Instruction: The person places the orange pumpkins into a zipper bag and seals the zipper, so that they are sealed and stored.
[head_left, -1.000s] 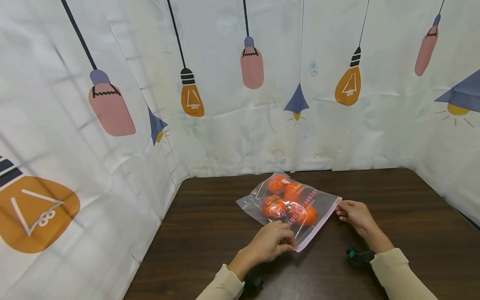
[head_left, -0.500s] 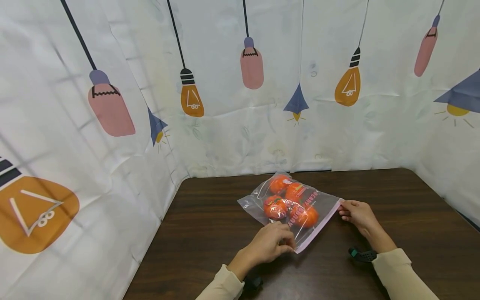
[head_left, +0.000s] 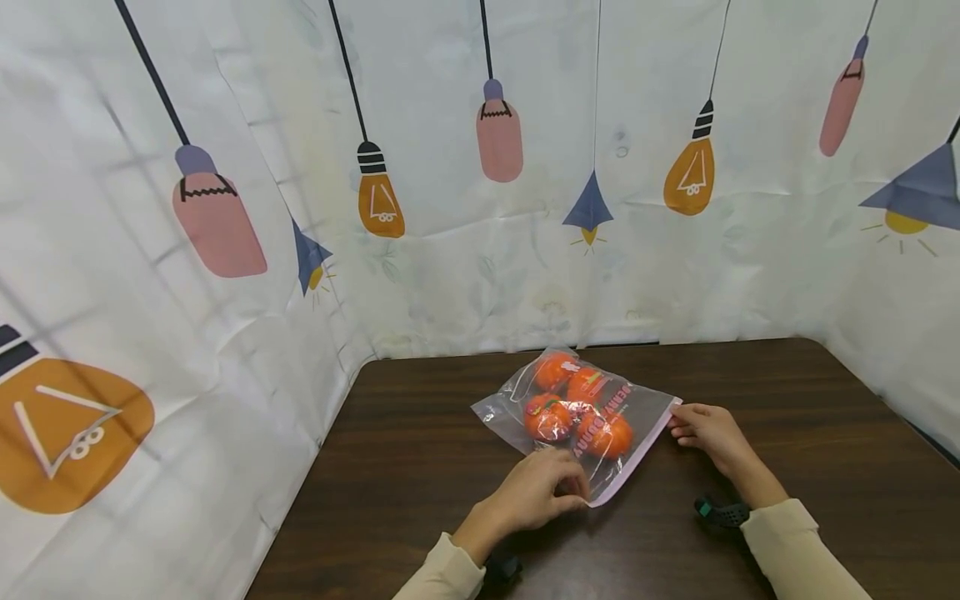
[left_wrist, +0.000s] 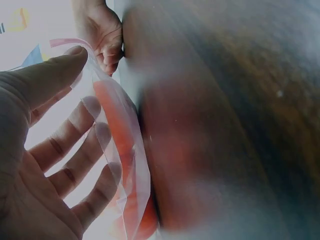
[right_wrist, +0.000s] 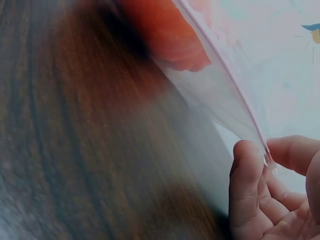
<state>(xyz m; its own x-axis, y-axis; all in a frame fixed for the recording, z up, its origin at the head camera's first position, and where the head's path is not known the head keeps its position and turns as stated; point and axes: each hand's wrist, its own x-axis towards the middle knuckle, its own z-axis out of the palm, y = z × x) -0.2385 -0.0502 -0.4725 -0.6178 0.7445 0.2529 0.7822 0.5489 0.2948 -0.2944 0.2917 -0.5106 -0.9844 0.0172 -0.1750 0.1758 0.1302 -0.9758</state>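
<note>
A clear plastic bag (head_left: 637, 417) with pink lettering and a pink strip along one edge lies on the table, holding several round orange-red fruits (head_left: 548, 418). At the strip's near corner my left hand (head_left: 536, 492) pinches the bag. In the left wrist view, the left thumb (left_wrist: 55, 75) lies at the pink strip and the other fingertips show against the clear plastic. My right hand (head_left: 712, 433) pinches the strip's far right corner. The right wrist view shows that corner between the right thumb and finger (right_wrist: 247, 165), with the strip stretched away from them.
The dark brown wooden table (head_left: 405, 492) runs back to a pale fabric curtain (head_left: 465, 275) printed with hanging lamps. More curtain encloses the left and right sides. Black straps or devices (head_left: 722, 512) sit at both wrists.
Both hands keep their hold on the bag's two corners, and the bag stays in nearly the same place. The whole head view has shifted slightly.
</note>
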